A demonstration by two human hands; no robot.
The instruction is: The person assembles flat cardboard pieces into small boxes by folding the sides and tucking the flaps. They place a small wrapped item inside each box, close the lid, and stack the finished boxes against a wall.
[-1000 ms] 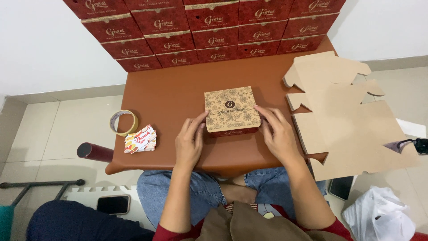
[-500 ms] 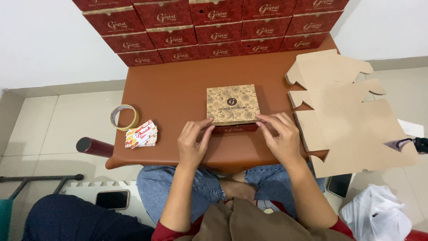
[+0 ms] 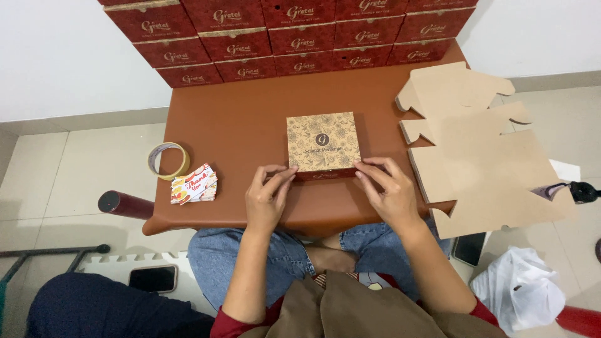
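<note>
A small square box (image 3: 323, 143) with a tan floral lid and dark red sides sits closed on the low brown table (image 3: 238, 119). My left hand (image 3: 266, 197) rests at its near left corner, fingertips touching the front edge. At the near right corner, my right hand (image 3: 388, 191) touches the box with its fingertips. Neither hand grips the box; fingers are curled loosely.
Dark red boxes (image 3: 294, 34) are stacked in rows along the wall at the table's far edge. Flat unfolded cardboard blanks (image 3: 476, 150) overhang the table's right side. A tape roll (image 3: 168, 160) and a stack of small printed cards (image 3: 194, 184) lie at left. A phone (image 3: 152, 278) lies on the floor.
Both hands slid from the box's sides down to its near front corners. The view shifted slightly upward.
</note>
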